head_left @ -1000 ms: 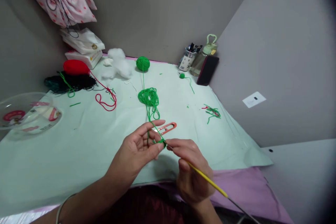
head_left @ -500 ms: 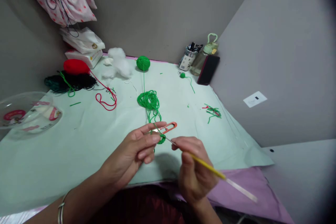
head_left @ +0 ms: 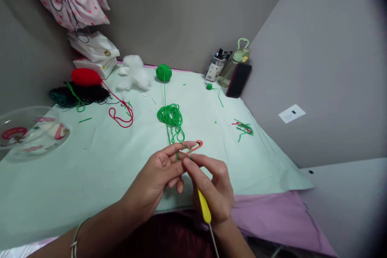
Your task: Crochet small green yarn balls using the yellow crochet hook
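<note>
My left hand pinches a small piece of green crochet, now almost wholly hidden behind the fingertips. A strand of green yarn runs over its fingers. My right hand is closed around a crochet hook with a yellow handle, its metal end pointing down toward me. Both hands' fingertips meet, covering the hook's tip. Just beyond them lies an orange loop-ended tool, partly covered by fingers. From the hands the yarn leads to a loose green tangle and on to a green yarn ball.
At left are red yarn, dark yarn, white stuffing and a clear plastic tub. A pen holder, bottle and phone stand back right. Yarn scraps lie at right.
My right hand has moved left against the left fingertips. The hook has swung from slanting right to pointing steeply down toward me. The green crochet piece has become hidden.
</note>
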`<action>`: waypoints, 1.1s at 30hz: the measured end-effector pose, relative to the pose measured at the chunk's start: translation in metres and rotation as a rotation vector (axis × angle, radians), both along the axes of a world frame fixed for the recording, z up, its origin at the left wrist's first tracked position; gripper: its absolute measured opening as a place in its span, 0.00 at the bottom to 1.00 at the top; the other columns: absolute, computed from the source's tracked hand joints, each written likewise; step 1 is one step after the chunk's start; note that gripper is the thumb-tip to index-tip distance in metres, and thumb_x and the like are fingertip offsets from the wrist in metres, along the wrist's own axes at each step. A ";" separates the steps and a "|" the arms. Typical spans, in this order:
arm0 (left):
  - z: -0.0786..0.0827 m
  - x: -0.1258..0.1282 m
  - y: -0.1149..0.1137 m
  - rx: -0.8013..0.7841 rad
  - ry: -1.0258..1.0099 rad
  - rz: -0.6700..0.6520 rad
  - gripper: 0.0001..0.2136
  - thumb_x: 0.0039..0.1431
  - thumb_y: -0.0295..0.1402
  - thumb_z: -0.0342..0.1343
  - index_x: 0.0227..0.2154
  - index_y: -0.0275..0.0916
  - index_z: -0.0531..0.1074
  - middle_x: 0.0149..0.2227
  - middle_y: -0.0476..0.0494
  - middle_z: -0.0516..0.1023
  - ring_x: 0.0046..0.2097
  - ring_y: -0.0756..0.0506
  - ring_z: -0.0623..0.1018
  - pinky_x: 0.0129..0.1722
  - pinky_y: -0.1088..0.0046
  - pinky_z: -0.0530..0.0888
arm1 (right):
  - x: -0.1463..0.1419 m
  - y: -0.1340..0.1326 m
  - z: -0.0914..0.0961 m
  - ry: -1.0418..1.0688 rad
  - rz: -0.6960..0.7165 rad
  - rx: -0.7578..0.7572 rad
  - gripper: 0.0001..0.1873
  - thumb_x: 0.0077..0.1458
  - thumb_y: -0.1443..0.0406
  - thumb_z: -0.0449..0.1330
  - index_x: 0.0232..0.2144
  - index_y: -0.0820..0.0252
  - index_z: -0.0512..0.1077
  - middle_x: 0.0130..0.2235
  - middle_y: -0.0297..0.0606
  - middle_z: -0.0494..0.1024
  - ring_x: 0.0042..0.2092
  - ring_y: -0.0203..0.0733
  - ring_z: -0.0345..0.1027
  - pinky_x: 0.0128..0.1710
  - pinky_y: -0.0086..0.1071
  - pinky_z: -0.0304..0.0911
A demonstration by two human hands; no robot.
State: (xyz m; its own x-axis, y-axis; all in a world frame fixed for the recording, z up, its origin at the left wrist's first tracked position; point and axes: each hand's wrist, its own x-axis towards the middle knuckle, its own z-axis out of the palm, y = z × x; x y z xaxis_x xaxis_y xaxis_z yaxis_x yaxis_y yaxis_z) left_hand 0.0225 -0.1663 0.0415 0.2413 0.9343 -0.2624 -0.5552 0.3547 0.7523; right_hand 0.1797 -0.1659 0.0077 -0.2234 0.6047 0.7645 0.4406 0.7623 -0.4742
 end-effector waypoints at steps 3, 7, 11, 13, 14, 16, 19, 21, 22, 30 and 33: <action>0.001 -0.004 0.003 -0.066 -0.101 -0.047 0.13 0.58 0.32 0.69 0.46 0.41 0.84 0.31 0.53 0.73 0.21 0.60 0.51 0.20 0.85 0.64 | 0.002 0.002 0.004 0.165 0.011 -0.111 0.18 0.65 0.74 0.58 0.51 0.52 0.78 0.43 0.39 0.80 0.43 0.42 0.76 0.41 0.37 0.73; 0.001 -0.007 0.002 -0.019 -0.015 0.014 0.10 0.59 0.30 0.67 0.44 0.42 0.84 0.34 0.51 0.76 0.25 0.57 0.62 0.28 0.83 0.70 | 0.000 0.007 0.011 0.545 0.110 -0.368 0.12 0.68 0.69 0.55 0.41 0.54 0.79 0.33 0.35 0.77 0.32 0.38 0.71 0.34 0.35 0.70; -0.001 -0.004 -0.001 0.082 0.109 0.029 0.11 0.58 0.31 0.68 0.44 0.44 0.84 0.41 0.46 0.82 0.42 0.48 0.77 0.50 0.72 0.73 | -0.005 0.010 0.010 0.543 0.231 -0.445 0.10 0.68 0.67 0.58 0.41 0.54 0.81 0.37 0.38 0.80 0.39 0.42 0.74 0.37 0.36 0.70; -0.001 -0.003 -0.002 0.094 0.120 0.020 0.13 0.57 0.31 0.69 0.46 0.45 0.83 0.41 0.46 0.83 0.44 0.46 0.78 0.52 0.69 0.72 | -0.006 0.010 0.007 0.540 0.226 -0.441 0.11 0.67 0.67 0.58 0.42 0.53 0.81 0.38 0.38 0.82 0.41 0.42 0.74 0.38 0.36 0.71; -0.002 -0.003 -0.002 0.092 0.120 0.015 0.14 0.57 0.32 0.69 0.47 0.46 0.82 0.41 0.46 0.84 0.45 0.46 0.79 0.52 0.68 0.72 | -0.006 0.011 0.006 0.559 0.226 -0.448 0.11 0.67 0.68 0.58 0.42 0.52 0.81 0.39 0.37 0.82 0.40 0.41 0.74 0.38 0.35 0.71; -0.001 -0.004 -0.002 0.082 0.125 0.013 0.15 0.58 0.32 0.69 0.49 0.46 0.81 0.40 0.47 0.83 0.46 0.45 0.79 0.52 0.68 0.71 | -0.005 0.011 0.003 0.614 0.243 -0.483 0.11 0.68 0.68 0.58 0.42 0.52 0.81 0.39 0.36 0.81 0.37 0.38 0.73 0.37 0.33 0.70; -0.001 -0.006 -0.003 0.082 0.153 0.017 0.15 0.58 0.34 0.69 0.49 0.46 0.81 0.39 0.48 0.81 0.46 0.45 0.78 0.53 0.68 0.70 | -0.002 0.012 0.002 0.688 0.300 -0.548 0.10 0.69 0.66 0.57 0.42 0.53 0.80 0.40 0.37 0.82 0.35 0.36 0.74 0.38 0.32 0.71; -0.001 -0.006 -0.003 0.087 0.179 0.020 0.15 0.58 0.34 0.69 0.49 0.46 0.81 0.38 0.48 0.80 0.45 0.46 0.76 0.52 0.69 0.70 | -0.001 0.013 0.002 0.722 0.324 -0.572 0.10 0.69 0.63 0.57 0.41 0.55 0.79 0.39 0.38 0.82 0.34 0.37 0.75 0.37 0.33 0.73; -0.001 -0.006 -0.003 0.091 0.188 0.022 0.15 0.58 0.34 0.69 0.48 0.46 0.82 0.38 0.47 0.80 0.45 0.46 0.75 0.51 0.70 0.70 | 0.000 0.013 0.003 0.725 0.327 -0.575 0.11 0.69 0.62 0.56 0.41 0.56 0.79 0.38 0.39 0.82 0.33 0.38 0.75 0.36 0.33 0.73; -0.002 -0.009 -0.005 0.116 0.252 0.039 0.13 0.58 0.34 0.68 0.47 0.47 0.83 0.37 0.48 0.79 0.43 0.47 0.74 0.48 0.72 0.71 | 0.005 0.005 0.010 0.541 0.240 -0.466 0.12 0.71 0.66 0.52 0.42 0.56 0.77 0.39 0.41 0.82 0.35 0.41 0.75 0.37 0.38 0.74; 0.000 -0.009 -0.005 0.131 0.275 0.052 0.12 0.58 0.33 0.68 0.46 0.47 0.83 0.37 0.48 0.79 0.43 0.47 0.74 0.47 0.72 0.72 | 0.007 0.001 0.010 0.444 0.232 -0.355 0.13 0.70 0.69 0.51 0.45 0.55 0.76 0.41 0.41 0.83 0.38 0.42 0.76 0.38 0.39 0.73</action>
